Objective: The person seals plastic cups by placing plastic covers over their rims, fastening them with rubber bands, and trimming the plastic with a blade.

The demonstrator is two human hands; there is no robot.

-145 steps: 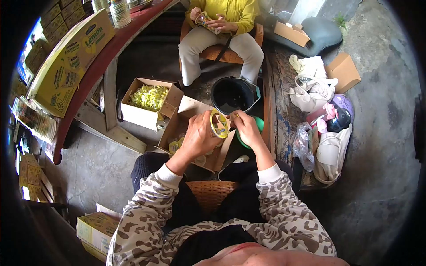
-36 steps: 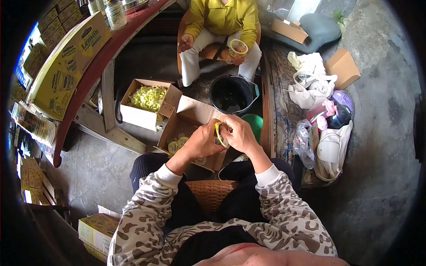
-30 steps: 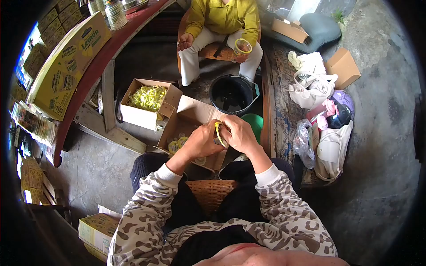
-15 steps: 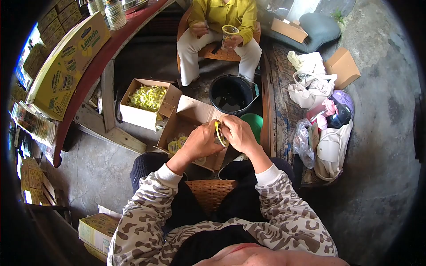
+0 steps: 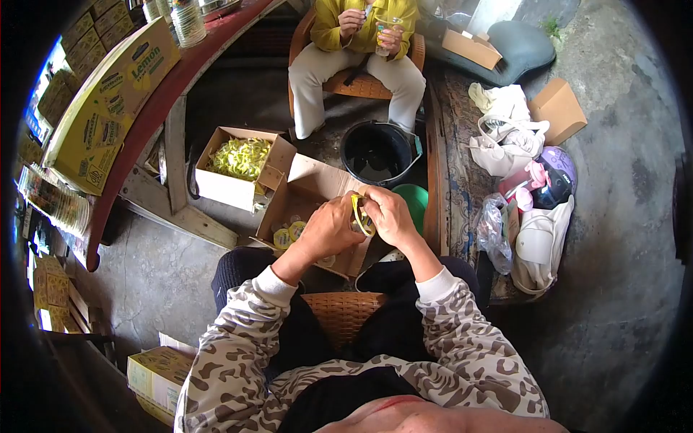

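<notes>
a small clear plastic cup with a yellow rim (image 5: 364, 219) sits tilted between the two hands, above an open brown cardboard box (image 5: 316, 183) with round yellow-printed lids or cups (image 5: 289, 234) inside. the left hand (image 5: 326, 229) curls its fingers around one side of it; the right hand (image 5: 391, 216) pinches its rim on the other. beyond stand a black plastic bucket (image 5: 376, 153) and a box of yellow-green strips (image 5: 240, 159); across, a person in a yellow shirt (image 5: 328, 22) holds another clear cup (image 5: 385, 36).

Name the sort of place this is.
Probably a small packing workshop: stacked plastic cups, a carton printed "Lemon" and an open box of yellow strips suggest it.
</notes>
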